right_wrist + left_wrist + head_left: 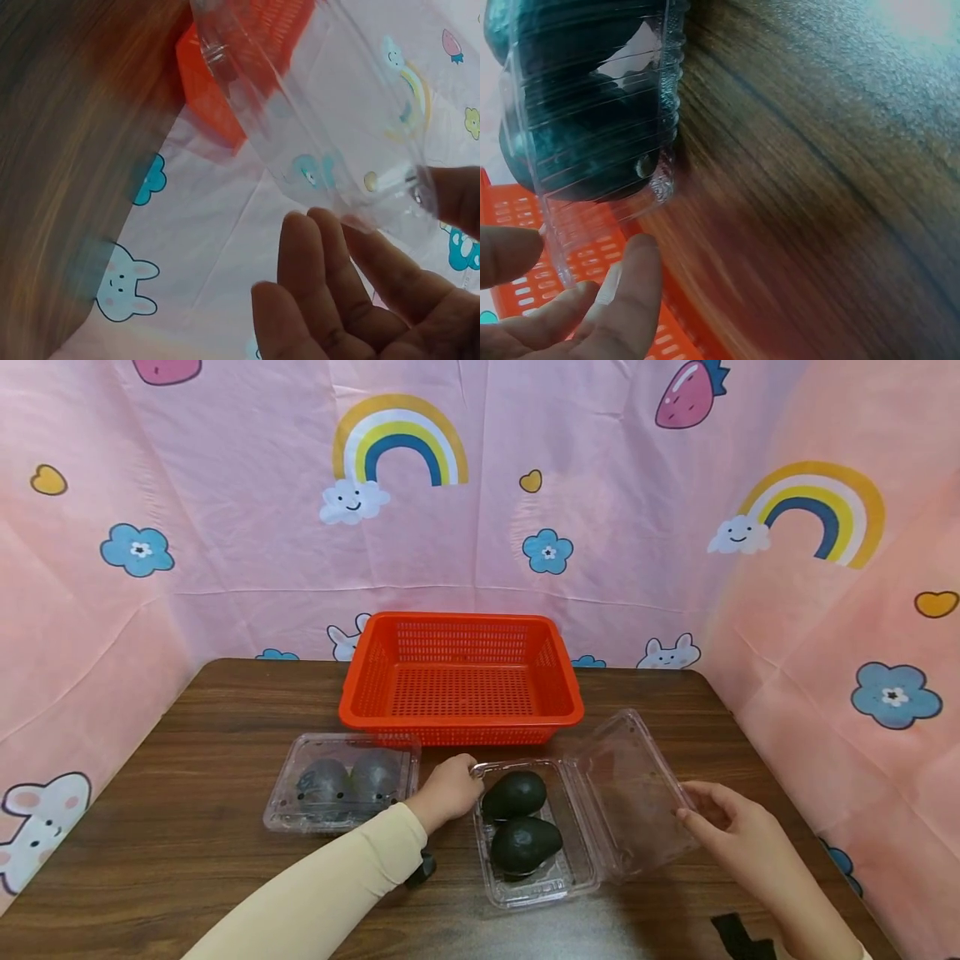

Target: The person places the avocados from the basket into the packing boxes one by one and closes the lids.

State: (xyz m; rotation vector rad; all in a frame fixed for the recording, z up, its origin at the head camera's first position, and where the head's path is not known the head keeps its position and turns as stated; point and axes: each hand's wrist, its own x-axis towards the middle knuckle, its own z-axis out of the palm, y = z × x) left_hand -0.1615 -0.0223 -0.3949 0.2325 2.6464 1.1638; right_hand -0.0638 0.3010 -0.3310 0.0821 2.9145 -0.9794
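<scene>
A clear plastic clamshell box (577, 872) lies on the table with its lid (637, 802) raised to the right. Two dark green avocados (525, 845) sit in its base, one behind the other. My left hand (447, 789) pinches the base's far left corner; in the left wrist view its thumb and fingers (637, 285) are on either side of the rim. At the lid's outer edge, my right hand (735, 827) holds the plastic between thumb and fingers (300, 255).
Behind the box stands a red plastic basket (461, 722) with nothing in it. To the left, a closed clear box (281, 818) contains two dark green fruits. A black object (422, 868) lies under the left forearm. Black tape (738, 937) marks the table near the right wrist. Patterned cloth surrounds the table.
</scene>
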